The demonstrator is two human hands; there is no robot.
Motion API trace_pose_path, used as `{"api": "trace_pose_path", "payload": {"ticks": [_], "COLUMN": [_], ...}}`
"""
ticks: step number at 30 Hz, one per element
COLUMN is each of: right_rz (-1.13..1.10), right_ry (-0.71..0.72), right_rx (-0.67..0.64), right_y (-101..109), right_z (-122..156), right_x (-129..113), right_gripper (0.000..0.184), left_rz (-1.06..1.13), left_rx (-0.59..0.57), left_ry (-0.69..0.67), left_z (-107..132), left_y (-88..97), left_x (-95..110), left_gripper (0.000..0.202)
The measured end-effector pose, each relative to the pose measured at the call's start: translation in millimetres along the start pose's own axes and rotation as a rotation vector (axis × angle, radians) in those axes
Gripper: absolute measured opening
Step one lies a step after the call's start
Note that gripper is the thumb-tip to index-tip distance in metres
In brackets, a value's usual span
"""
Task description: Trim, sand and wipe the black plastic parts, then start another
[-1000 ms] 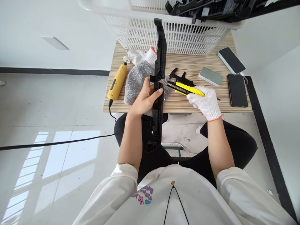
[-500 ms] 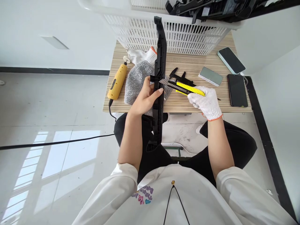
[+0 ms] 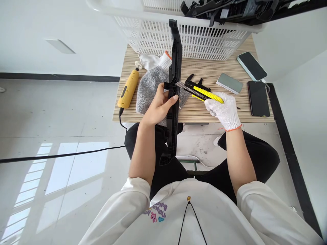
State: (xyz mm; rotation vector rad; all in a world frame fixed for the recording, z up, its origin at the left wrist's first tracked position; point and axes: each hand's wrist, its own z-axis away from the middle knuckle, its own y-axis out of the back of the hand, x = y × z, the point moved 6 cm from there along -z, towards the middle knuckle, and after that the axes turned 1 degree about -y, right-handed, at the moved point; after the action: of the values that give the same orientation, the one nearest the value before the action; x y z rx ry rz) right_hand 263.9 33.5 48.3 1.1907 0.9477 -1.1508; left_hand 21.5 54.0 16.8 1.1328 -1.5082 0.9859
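My bare left hand [image 3: 158, 108] is wrapped round the middle of a long black plastic part [image 3: 174, 68], which stands nearly upright from my lap to the basket. My right hand [image 3: 225, 110], in a white knit glove, grips a yellow utility knife [image 3: 204, 94]. Its extended blade lies against the right edge of the black part, just above my left thumb.
On the wooden table [image 3: 209, 71] lie a yellow rotary tool [image 3: 128, 88], a grey cloth [image 3: 150, 86], a white glove [image 3: 154, 61], a black caliper [image 3: 195, 82], a small grey box [image 3: 229, 83] and two phones [image 3: 258, 98]. A white basket [image 3: 194, 37] stands behind, holding black parts.
The knife blade has slid a little upward along the black part's edge. My left hand holds still.
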Motion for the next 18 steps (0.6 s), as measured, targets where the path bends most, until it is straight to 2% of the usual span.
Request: {"api": "trace_pose_path", "payload": {"ticks": [3, 9, 15, 18], "right_rz": [-0.001, 0.044, 0.211, 0.310], "right_ry": [0.004, -0.037, 0.107, 0.185], "right_rx": [0.023, -0.062, -0.105, -0.141], "right_y": [2.4, -2.8, -4.4, -4.7], "right_z": [0.8, 1.8, 0.4, -0.7], "right_x": [-2.1, -2.3, -2.8, -4.3], "right_gripper": [0.024, 0.026, 0.035, 0.034], "left_rz": [-0.019, -0.016, 0.022, 0.020], "left_rx": [-0.004, 0.025, 0.128, 0.112], "left_ry": [-0.003, 0.025, 0.009, 0.035], "left_z": [0.5, 2.5, -0.7, -1.3], "left_y": [-1.2, -1.1, 6.4, 9.5], "left_x": [3.6, 4.8, 4.4, 8.1], "left_gripper": [0.051, 0.056, 0.057, 0.054]}}
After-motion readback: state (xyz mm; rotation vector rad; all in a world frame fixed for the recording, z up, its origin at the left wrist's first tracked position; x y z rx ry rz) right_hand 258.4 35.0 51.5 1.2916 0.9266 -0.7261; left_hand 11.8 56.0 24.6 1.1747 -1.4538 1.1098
